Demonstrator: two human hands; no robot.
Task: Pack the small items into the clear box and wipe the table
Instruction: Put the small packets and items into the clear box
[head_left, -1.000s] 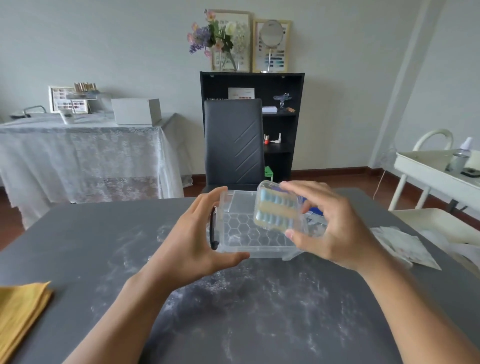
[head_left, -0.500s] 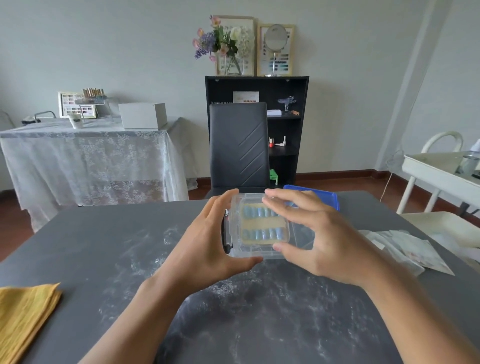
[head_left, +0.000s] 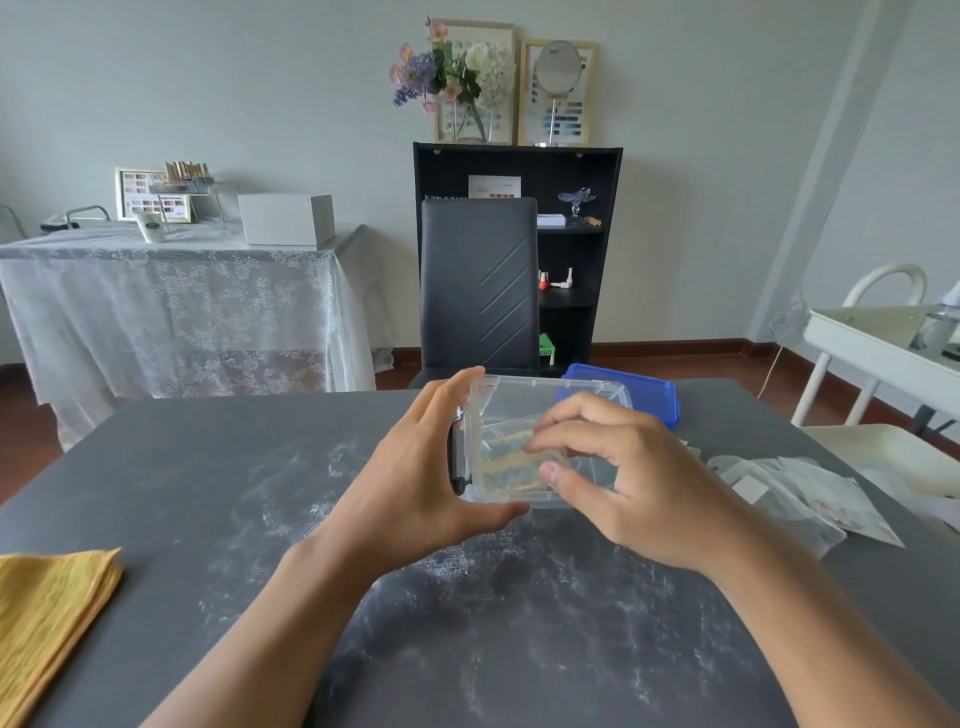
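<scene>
Head view: my right grip (head_left: 631, 480) pinches the flat case of blue pieces (head_left: 511, 460) inside the clear box (head_left: 524, 441), while my left grip (head_left: 415, 478) clasps the box's left end, steadying it mid-surface (head_left: 208, 493). Both plastics look light, stiff and slick, so I judge edges the safest hold. Blue lid (head_left: 639, 397) lies beyond; packets (head_left: 800, 493) right; yellow cloth (head_left: 47, 618) near left.

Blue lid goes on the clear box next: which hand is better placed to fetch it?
Likely the right hand: the blue lid lies just beyond it on the right, while the left hand holds the clear box steady on its left end.
</scene>
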